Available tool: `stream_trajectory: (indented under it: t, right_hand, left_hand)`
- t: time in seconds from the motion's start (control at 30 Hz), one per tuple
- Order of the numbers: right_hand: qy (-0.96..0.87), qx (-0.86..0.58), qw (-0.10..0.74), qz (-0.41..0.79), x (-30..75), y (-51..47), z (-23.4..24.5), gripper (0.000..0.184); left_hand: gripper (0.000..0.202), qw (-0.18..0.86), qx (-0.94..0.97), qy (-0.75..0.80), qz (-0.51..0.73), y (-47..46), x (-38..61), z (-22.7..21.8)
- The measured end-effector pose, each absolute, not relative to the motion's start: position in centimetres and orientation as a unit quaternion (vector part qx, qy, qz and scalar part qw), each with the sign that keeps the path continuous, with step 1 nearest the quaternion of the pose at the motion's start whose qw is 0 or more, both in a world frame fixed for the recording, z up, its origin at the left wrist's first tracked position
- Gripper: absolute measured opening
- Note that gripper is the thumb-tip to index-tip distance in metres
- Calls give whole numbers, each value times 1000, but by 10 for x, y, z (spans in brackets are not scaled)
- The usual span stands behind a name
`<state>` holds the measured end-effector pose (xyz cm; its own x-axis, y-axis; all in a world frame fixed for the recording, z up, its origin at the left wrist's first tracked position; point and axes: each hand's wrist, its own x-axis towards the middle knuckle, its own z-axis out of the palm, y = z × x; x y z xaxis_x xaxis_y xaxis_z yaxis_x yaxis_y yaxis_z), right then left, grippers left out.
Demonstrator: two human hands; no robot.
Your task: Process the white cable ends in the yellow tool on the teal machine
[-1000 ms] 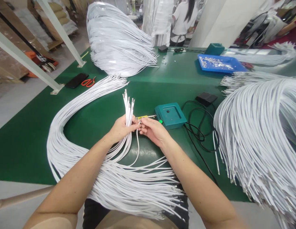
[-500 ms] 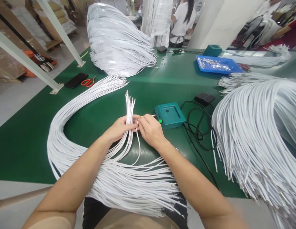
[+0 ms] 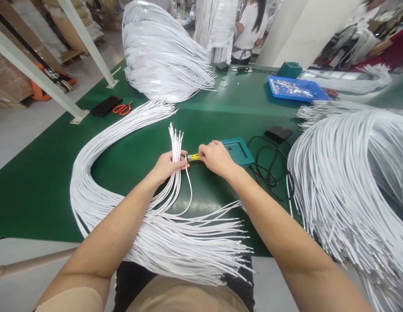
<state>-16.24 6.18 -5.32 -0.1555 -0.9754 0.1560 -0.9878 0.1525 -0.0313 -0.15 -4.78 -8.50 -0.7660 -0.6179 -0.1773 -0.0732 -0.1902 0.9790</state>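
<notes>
My left hand (image 3: 167, 167) is closed around an upright bunch of white cables (image 3: 176, 147) with metal-tipped ends. One single cable (image 3: 189, 182) hangs apart in a curve from its fingertips. Across from it, my right hand (image 3: 216, 157) is closed on the end of a small yellow and grey piece (image 3: 194, 157), whose exact kind I cannot make out. The piece's grey end reaches my left fingertips, by the single cable's end. Behind my right hand is a teal box (image 3: 238, 151), partly hidden. A large spread of white cables (image 3: 188, 242) lies below my forearms, over the table edge.
Big cable bundles stand at the back (image 3: 162, 52) and right (image 3: 344, 173). A blue tray (image 3: 299, 89) holds small parts. Black cords (image 3: 266, 173) trail beside the teal box. Orange-handled scissors (image 3: 122, 108) and a black phone (image 3: 106, 106) lie left. People work beyond the table.
My right hand has moved right and slightly up, away from my left fingers, exposing the yellow and grey piece. My left hand keeps the cable bunch. The view has shifted slightly.
</notes>
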Motion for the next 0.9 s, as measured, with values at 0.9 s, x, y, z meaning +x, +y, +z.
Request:
stream_trajectory:
  t: [0.9]
  right_hand:
    - [-836,509,169,115,-173,81,-60,41]
  left_hand:
    - [48,152,325,-666,-654,-53,-5,-86]
